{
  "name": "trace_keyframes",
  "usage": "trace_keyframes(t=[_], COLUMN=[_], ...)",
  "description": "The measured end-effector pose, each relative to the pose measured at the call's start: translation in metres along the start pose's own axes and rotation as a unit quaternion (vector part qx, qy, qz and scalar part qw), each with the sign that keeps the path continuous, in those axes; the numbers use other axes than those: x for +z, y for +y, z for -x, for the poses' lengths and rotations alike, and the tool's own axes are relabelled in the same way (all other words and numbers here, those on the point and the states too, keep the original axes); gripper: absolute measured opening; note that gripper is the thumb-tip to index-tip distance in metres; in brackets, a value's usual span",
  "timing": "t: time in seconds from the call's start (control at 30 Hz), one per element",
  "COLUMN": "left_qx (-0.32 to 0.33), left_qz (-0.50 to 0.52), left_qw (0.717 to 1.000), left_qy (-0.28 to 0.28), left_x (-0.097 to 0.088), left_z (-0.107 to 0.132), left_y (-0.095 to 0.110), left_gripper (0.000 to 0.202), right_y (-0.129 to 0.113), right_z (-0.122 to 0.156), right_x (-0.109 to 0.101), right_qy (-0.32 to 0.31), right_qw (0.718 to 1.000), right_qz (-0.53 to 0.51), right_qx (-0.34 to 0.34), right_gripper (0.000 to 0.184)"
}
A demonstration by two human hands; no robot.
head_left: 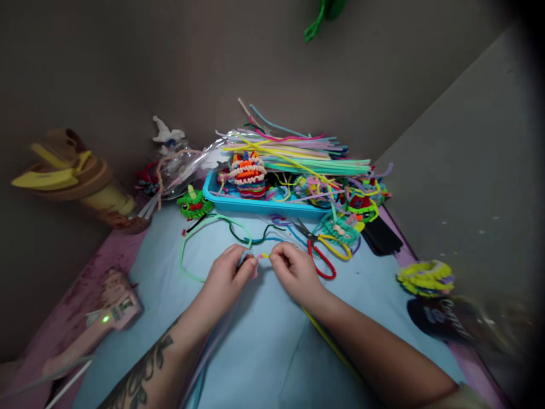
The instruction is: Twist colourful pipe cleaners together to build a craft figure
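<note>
My left hand [230, 272] and my right hand [296, 272] meet over the light blue mat [255, 341], both with fingers pinched. Between them runs a short stretch of pipe cleaner [263, 256], pink at the left fingers and yellow at the right. A yellow pipe cleaner [327, 341] trails back under my right forearm. A light green pipe cleaner loop [187, 250] lies just left of my left hand. Red and yellow scissors [321, 253] rest right of my right hand.
A blue tray [255, 203] holds pipe cleaner figures, with a heap of loose pipe cleaners [306, 153] behind it. A green figure [195, 204] sits left of the tray. A pink glue gun [106, 315] lies at left, a yellow-green coil [426, 278] at right.
</note>
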State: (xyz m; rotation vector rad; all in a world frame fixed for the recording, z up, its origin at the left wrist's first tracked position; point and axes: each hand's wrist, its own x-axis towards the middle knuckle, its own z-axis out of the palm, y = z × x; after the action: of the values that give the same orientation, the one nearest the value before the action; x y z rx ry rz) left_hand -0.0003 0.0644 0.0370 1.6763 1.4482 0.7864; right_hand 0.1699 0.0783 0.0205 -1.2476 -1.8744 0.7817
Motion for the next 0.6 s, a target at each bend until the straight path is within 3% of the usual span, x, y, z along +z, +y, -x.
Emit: trace_keyframes(t=[0.1,0.27,0.4,0.6], left_qx=[-0.022,0.0,-0.012,-0.06], left_qz=[0.031,0.029,0.078,0.164], left_qw=[0.999,0.998,0.993,0.984], left_qy=[-0.03,-0.062,-0.091,-0.042], left_x=[0.0,0.002,0.004,0.003], left_z=[0.0,0.002,0.002,-0.002], left_y=[0.0,0.0,-0.004,-0.008], left_gripper=[0.026,0.024,0.023,0.023], right_y=[0.003,0.01,0.014,0.006], right_z=[-0.002,-0.007,-0.009,-0.01], right_x=[-0.002,-0.008,-0.009,-0.009], right_qy=[-0.01,-0.019,-0.031,-0.073], right_qw=[1.0,0.997,0.997,0.997], right_qz=[-0.001,0.053,0.046,-0.033], right_qx=[0.008,-0.06,-0.059,0.017], right_gripper=[0.012,0.011,0.012,0.015])
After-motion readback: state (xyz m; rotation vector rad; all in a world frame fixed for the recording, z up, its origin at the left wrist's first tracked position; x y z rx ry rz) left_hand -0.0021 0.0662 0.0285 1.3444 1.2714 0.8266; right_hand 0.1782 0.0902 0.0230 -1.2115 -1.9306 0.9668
